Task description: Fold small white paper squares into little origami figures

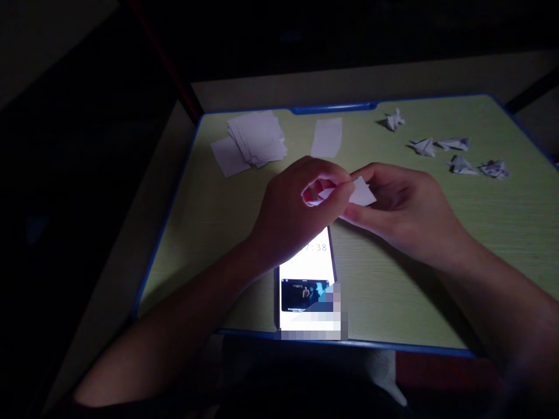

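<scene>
A small piece of white paper (362, 193) is held between my two hands, above the middle of the table. My left hand (301, 203) pinches it with thumb and forefinger, the fingers curled into a ring. From the other side, my right hand (402, 206) grips the paper's lower edge with its thumb, its fingers partly hidden behind. Part of the paper shows through the ring of my left hand; any folds in it I cannot make out. Below my hands lies a lit phone (303, 267), partly covered by my left hand and wrist.
A loose stack of white paper sheets (257, 139) lies at the back left, with a single sheet (327, 137) right of it. Several small folded paper pieces (423, 146) are scattered at the back right. The pale green table (209, 233) has a blue rim; its surroundings are dark.
</scene>
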Demonstrator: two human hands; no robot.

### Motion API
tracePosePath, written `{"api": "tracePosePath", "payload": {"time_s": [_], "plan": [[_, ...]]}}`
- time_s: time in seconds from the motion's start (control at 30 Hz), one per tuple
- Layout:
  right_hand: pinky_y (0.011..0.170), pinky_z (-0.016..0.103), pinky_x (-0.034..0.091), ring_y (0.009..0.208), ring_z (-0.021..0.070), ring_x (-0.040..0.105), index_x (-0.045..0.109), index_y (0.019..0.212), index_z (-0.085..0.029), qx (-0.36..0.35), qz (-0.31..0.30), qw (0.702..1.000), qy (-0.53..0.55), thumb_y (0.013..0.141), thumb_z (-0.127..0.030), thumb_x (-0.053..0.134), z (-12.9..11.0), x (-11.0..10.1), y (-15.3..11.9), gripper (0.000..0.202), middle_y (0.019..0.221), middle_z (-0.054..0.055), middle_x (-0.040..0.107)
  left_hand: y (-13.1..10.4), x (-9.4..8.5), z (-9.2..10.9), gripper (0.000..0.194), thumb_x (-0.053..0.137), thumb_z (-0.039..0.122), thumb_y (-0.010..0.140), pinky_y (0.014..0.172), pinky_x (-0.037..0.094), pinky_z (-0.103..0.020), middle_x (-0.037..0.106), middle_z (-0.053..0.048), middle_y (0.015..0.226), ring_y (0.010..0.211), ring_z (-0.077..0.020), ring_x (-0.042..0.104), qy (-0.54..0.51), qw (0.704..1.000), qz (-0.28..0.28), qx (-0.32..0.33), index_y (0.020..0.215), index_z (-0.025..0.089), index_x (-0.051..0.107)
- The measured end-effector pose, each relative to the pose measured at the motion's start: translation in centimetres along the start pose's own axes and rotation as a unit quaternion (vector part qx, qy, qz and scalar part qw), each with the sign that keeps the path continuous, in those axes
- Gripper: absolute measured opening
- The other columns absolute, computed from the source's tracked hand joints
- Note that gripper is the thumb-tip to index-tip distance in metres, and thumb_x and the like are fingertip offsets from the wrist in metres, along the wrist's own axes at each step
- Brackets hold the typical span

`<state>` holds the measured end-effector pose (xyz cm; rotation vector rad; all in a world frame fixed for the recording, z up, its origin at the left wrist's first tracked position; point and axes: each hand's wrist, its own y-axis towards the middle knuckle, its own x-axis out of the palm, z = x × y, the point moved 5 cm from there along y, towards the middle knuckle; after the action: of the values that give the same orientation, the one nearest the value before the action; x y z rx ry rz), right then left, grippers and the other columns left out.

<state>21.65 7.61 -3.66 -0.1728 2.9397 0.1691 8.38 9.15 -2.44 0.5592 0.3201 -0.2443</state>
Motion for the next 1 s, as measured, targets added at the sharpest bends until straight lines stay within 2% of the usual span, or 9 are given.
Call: {"api": "tracePosePath", "payload": {"time_s": [0.17,0.3,0.43,0.53,0.8,1.0], "plan": [[0.048,0.02,0.041,0.054,0.0085,0.053,0.064,0.066,-0.017,0.035,-0.003,0.999,0.025,0.06,-0.024,0.079,0.3,0.0,0.0,0.018,0.06,-0.004,0.059,0.2,-0.1,-0.5,0.002,0.058,0.016,0.081,0.062,0.053,-0.02,0.067,0.0,0.081,0.07,-0.0081,0.062,-0.04,0.998,-0.004,-0.038,0.079,0.016,0.06],[0.05,0.02,0.044,0.056,0.0092,0.057,0.067,0.067,-0.017,0.053,-0.012,0.996,0.064,0.06,-0.02,0.078,0.4,0.1,-0.2,0.014,0.061,-0.004,0.063,0.2,-0.1,-0.7,0.003,0.057,0.018,0.082,0.062,0.054,-0.021,0.067,0.001,0.079,0.07,-0.0087,0.063,-0.047,0.998,0.0,-0.031,0.08,0.018,0.06],[0.048,0.018,0.042,0.053,0.0071,0.054,0.066,0.066,-0.015,0.057,-0.029,0.995,0.075,0.059,-0.013,0.078,0.4,0.5,-0.2,0.014,0.059,-0.004,0.062,0.1,0.1,-0.8,0.004,0.058,0.02,0.082,0.061,0.054,-0.02,0.067,0.001,0.077,0.068,-0.0083,0.062,-0.058,0.998,-0.006,-0.031,0.08,0.017,0.061],[0.047,0.018,0.041,0.051,0.0075,0.053,0.064,0.063,-0.015,0.062,-0.024,0.995,0.075,0.059,-0.014,0.078,0.5,0.5,-0.2,0.015,0.057,-0.005,0.059,0.1,0.2,-0.9,0.008,0.058,0.022,0.083,0.06,0.054,-0.019,0.068,0.0,0.076,0.067,-0.0082,0.063,-0.043,0.998,-0.007,-0.04,0.079,0.016,0.062],[0.046,0.019,0.037,0.053,0.0075,0.052,0.065,0.07,-0.016,0.052,-0.007,0.996,0.073,0.063,-0.016,0.077,1.0,0.0,-0.3,0.014,0.06,-0.005,0.058,0.2,-0.2,-1.0,0.015,0.054,0.029,0.088,0.06,0.053,-0.021,0.067,0.002,0.076,0.068,-0.0086,0.063,-0.018,0.999,0.004,-0.033,0.081,0.019,0.061],[0.05,0.02,0.04,0.055,0.0083,0.054,0.067,0.069,-0.016,0.04,-0.005,0.997,0.066,0.065,-0.015,0.076,1.1,0.0,-0.2,0.01,0.06,-0.004,0.06,0.3,-0.1,-0.9,0.015,0.054,0.028,0.088,0.057,0.052,-0.021,0.067,0.002,0.076,0.067,-0.0084,0.063,-0.029,0.999,-0.004,-0.03,0.079,0.018,0.06]]}}
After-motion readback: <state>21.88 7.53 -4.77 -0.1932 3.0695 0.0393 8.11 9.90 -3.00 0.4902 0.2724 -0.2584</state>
